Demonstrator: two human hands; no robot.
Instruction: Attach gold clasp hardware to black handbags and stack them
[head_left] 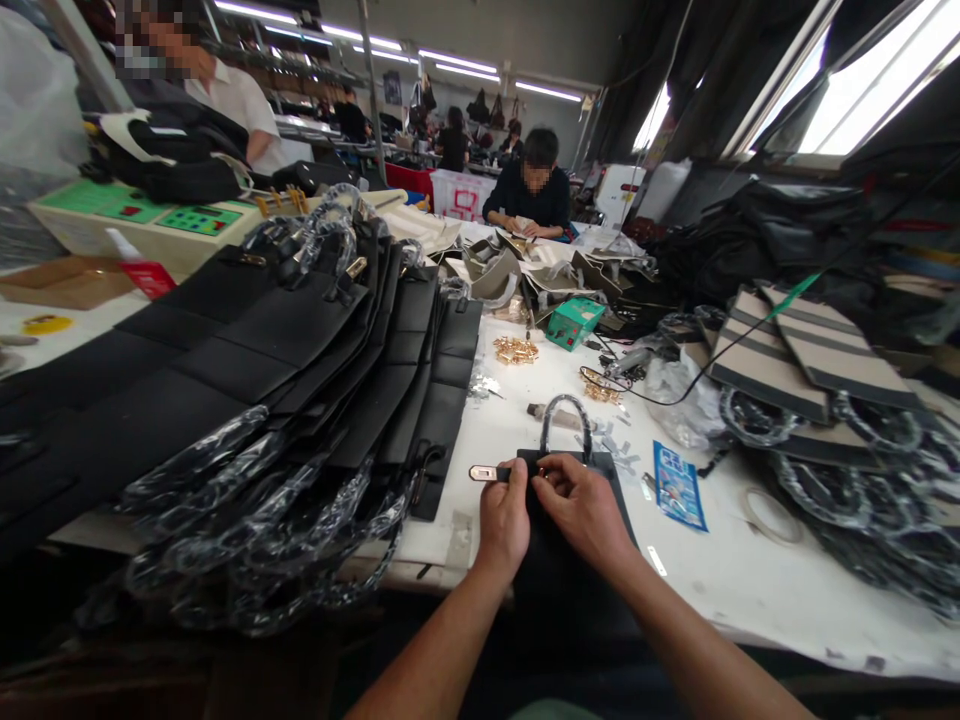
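A black handbag lies flat on the white table in front of me, its plastic-wrapped handle arching away from me. My left hand is closed on a black strap whose metal clasp tip sticks out to the left. My right hand pinches the bag's top edge at a small gold fitting beside the strap. Both hands touch the bag near its upper rim.
A large stack of black bags with wrapped handles fills the left. Striped bags pile up on the right. Gold fittings, a green box, a blue packet and a tape roll lie on the table. People work beyond.
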